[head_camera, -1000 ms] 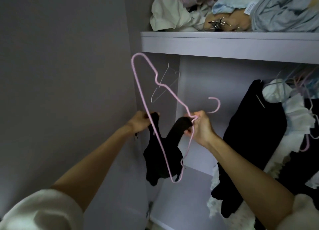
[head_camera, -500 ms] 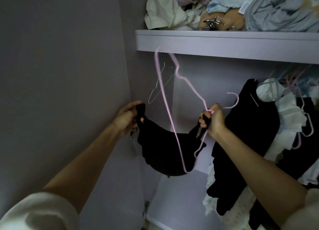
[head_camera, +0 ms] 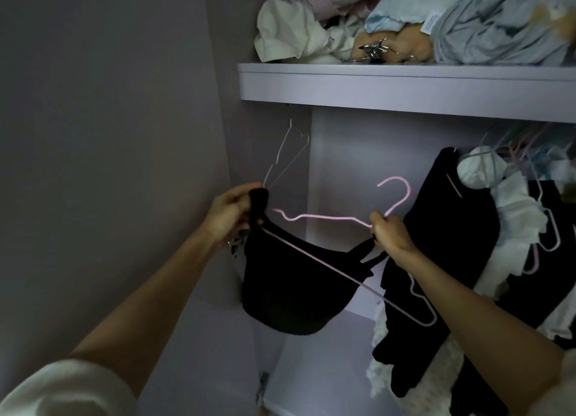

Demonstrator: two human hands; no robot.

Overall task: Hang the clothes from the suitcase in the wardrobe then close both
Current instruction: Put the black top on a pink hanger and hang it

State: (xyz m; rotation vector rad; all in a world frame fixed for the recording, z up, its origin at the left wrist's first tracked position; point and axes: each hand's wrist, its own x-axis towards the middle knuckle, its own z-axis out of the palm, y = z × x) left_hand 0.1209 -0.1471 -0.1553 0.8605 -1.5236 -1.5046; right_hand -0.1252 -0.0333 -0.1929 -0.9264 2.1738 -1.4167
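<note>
1. Left hand [head_camera: 229, 217] fingers curled round one strap of black top [head_camera: 290, 294].
2. Right hand [head_camera: 389, 234] pinches pink hanger [head_camera: 327, 217] neck + other strap.
3. Top sags btwn hands, in front of wardrobe [head_camera: 405, 85].

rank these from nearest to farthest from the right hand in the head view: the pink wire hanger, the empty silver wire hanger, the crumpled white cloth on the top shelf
1. Pink wire hanger: gripped by the right hand at its neck.
2. Empty silver wire hanger: hanging up and to the left, above the left hand.
3. Crumpled white cloth: on the top shelf, highest up.
</note>
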